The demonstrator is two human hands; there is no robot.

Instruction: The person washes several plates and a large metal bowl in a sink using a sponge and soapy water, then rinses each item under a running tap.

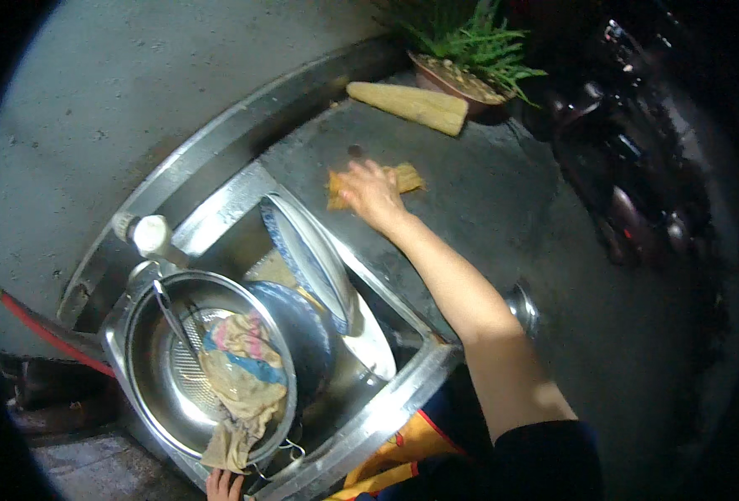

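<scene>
My right hand (370,193) reaches over the dark stone counter and presses a yellow scrubbing piece (410,177), maybe loofah or cloth, flat against it. Parts of the piece stick out on both sides of my fingers. At the bottom edge, only the fingers of my left hand (224,485) show, by the sink's front rim. They meet the hanging end of a wet beige cloth (244,369) with blue and pink patches. Most of that cloth lies in a stainless steel colander (136,382), along with a metal-handled utensil (174,316).
The colander rests over a steel sink (400,391). Blue-and-white dishes (303,263) lean inside it. A faucet (153,237) stands at its left. Farther back are a long yellow loofah (410,106) and a potted plant (469,59). A shiny metal object (524,310) sits beyond my forearm.
</scene>
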